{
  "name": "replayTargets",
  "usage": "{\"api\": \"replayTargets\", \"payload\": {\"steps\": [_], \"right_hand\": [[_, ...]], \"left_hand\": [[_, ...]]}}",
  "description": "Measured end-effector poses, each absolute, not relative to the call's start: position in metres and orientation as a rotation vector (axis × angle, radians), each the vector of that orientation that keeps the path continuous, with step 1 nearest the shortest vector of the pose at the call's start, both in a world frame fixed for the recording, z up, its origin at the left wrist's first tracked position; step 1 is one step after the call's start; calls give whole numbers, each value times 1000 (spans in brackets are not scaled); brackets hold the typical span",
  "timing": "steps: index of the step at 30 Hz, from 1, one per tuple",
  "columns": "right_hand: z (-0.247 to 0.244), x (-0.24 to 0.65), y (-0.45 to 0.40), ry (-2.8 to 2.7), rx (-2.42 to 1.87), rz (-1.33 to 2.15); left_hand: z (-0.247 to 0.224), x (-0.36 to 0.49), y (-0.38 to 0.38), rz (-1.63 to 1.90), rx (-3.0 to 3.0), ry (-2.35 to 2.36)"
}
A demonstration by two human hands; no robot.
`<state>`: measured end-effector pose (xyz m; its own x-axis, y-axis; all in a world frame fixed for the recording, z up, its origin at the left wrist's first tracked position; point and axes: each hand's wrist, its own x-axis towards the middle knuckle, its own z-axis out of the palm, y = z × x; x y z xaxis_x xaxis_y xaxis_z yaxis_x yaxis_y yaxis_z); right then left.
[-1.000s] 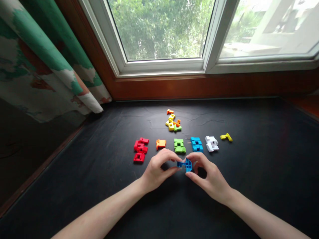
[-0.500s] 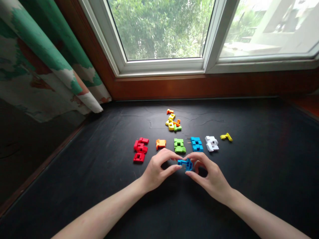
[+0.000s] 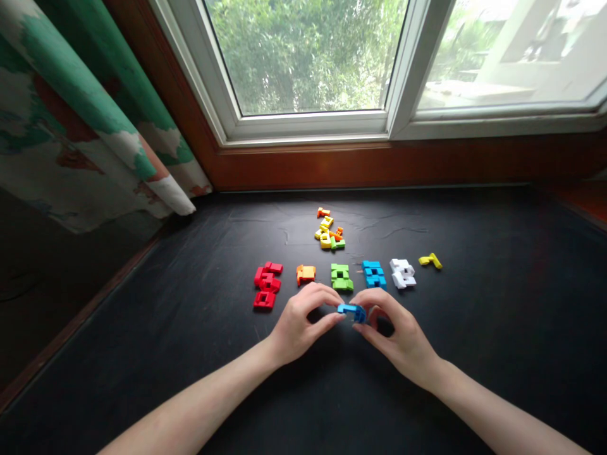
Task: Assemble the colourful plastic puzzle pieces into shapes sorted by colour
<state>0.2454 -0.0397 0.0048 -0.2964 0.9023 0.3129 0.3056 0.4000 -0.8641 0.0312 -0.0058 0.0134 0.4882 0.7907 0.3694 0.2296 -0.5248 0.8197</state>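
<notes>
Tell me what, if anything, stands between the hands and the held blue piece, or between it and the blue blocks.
Nothing visible separates the left hand or right hand from the held blue piece; both touch it. Toward the blue blocks, the right hand's index finger crosses the way in this view.

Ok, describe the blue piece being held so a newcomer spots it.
Below the window, a row of coloured blocks lies across the black table. Nearer than these, the left hand and right hand pinch the blue piece. Unlike the blue block in that row, it is held.
</notes>
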Motion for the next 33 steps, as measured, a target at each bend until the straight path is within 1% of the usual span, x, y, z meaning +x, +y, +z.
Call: {"api": "replayTargets", "payload": {"steps": [11,22,33], "right_hand": [[7,248,-40,-1806,-1123,975],[6,251,-41,-1813,-1144,1044],[10,249,-39,-1815,-1125,1033]], "left_hand": [[14,31,-6,1090,2041,799],[8,31,-8,1135,2339,761],[10,30,-8,1149,2425,783]]}}
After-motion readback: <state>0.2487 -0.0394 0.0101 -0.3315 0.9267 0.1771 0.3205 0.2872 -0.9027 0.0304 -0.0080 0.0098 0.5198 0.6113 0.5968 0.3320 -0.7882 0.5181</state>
